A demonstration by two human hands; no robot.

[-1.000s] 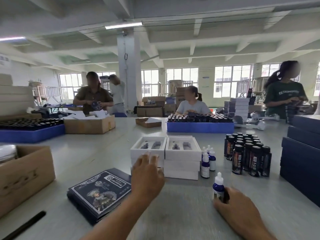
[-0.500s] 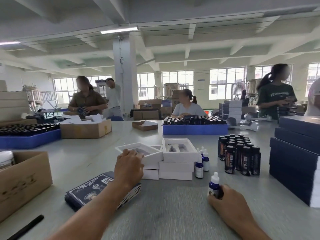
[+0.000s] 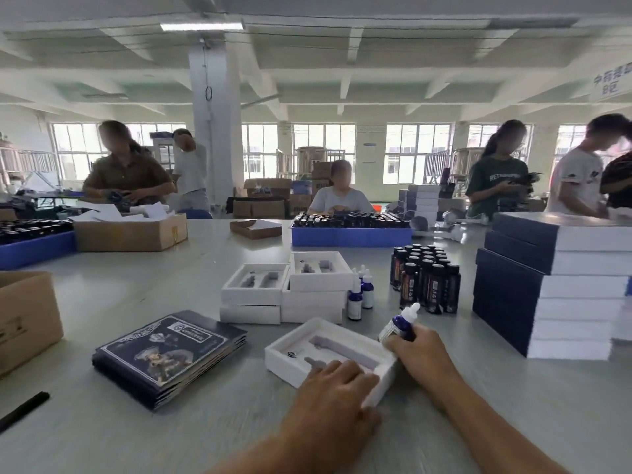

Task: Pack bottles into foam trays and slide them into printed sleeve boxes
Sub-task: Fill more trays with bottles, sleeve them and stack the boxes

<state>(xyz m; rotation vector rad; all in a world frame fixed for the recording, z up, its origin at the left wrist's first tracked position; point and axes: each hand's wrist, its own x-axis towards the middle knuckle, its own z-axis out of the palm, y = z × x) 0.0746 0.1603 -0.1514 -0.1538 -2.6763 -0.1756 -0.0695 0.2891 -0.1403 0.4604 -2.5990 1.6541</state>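
Note:
A white foam tray (image 3: 301,343) with grey cutouts lies on the table in front of me. My left hand (image 3: 337,391) holds its near edge, fingers over the rim and thumb against the side. At the tray's right corner my right hand (image 3: 415,350) grips a small blue dropper bottle (image 3: 398,325) with a white cap, tilted to the right. Two stacks of foam trays (image 3: 284,289) stand behind, with small blue dropper bottles (image 3: 360,292) and a group of dark tall bottles (image 3: 425,278) to their right. Flat printed sleeves (image 3: 171,354) lie stacked at the left.
Dark blue and white boxes (image 3: 554,285) are piled at the right. A cardboard box (image 3: 27,316) sits at the left edge, a black pen (image 3: 24,410) near it. Blue crates of bottles (image 3: 352,230) and another carton (image 3: 130,232) stand farther back, where several people work.
My left hand took a foam tray off the left stack and brought it down in front of me. My right hand lifted and tilted the dropper bottle beside the tray.

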